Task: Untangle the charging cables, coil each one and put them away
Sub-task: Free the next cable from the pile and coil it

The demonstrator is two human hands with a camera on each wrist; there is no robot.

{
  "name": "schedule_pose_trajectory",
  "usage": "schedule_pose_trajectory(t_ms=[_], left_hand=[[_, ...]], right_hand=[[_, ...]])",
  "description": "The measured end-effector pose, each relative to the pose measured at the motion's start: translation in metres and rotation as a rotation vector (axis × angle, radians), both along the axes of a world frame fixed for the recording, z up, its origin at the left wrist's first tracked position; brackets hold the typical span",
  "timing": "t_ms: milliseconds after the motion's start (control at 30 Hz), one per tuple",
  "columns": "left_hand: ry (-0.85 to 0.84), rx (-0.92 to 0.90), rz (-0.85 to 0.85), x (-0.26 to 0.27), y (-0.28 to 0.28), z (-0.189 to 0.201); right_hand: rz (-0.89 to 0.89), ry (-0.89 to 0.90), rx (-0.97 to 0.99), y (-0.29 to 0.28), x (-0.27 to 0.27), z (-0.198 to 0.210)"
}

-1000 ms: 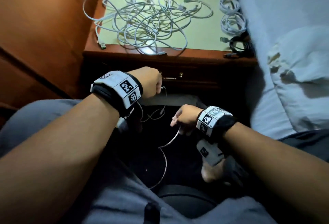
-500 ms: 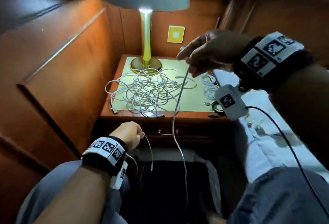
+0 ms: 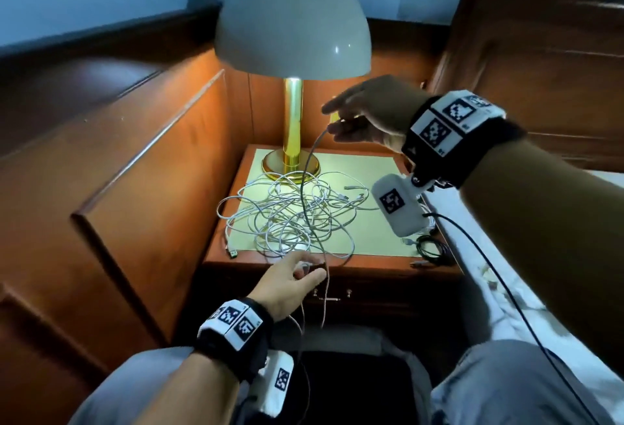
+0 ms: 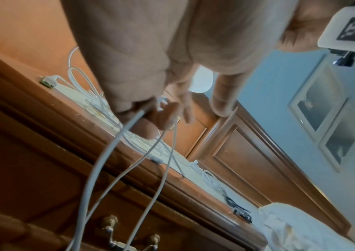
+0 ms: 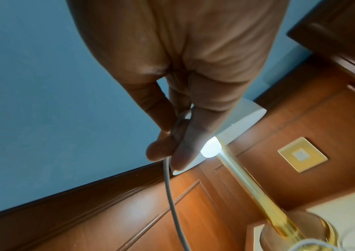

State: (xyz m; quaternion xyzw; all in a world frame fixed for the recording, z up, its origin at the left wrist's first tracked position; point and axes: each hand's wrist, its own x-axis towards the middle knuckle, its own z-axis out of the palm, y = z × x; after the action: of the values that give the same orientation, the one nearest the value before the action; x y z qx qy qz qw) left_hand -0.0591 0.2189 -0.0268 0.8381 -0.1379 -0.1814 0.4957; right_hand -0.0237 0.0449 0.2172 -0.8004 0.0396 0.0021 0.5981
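Observation:
One white charging cable runs taut between my hands. My right hand is raised beside the lamp stem and pinches the cable between thumb and fingers. My left hand is low at the nightstand's front edge; its thumb and fingers hold the cable, whose slack loops hang below it. A tangle of several white cables lies on the nightstand top, behind the left hand. A coiled black cable lies at the top's right edge.
A lit lamp with a brass stem stands at the back of the wooden nightstand. Wood panelling closes off the left. A bed with a white sheet lies to the right. A drawer handle sits under the left hand.
My right hand rose from my lap to beside the lamp, drawing the cable up. My left hand moved forward to the nightstand's front edge. The head view tilted up.

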Motion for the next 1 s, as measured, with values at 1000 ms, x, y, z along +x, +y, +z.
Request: schedule_pose_trajectory(t_ms=[1000], left_hand=[[-0.175, -0.502, 0.283, 0.008, 0.018, 0.033]], right_hand=[[0.488, 0.466, -0.57, -0.007, -0.052, -0.213]])
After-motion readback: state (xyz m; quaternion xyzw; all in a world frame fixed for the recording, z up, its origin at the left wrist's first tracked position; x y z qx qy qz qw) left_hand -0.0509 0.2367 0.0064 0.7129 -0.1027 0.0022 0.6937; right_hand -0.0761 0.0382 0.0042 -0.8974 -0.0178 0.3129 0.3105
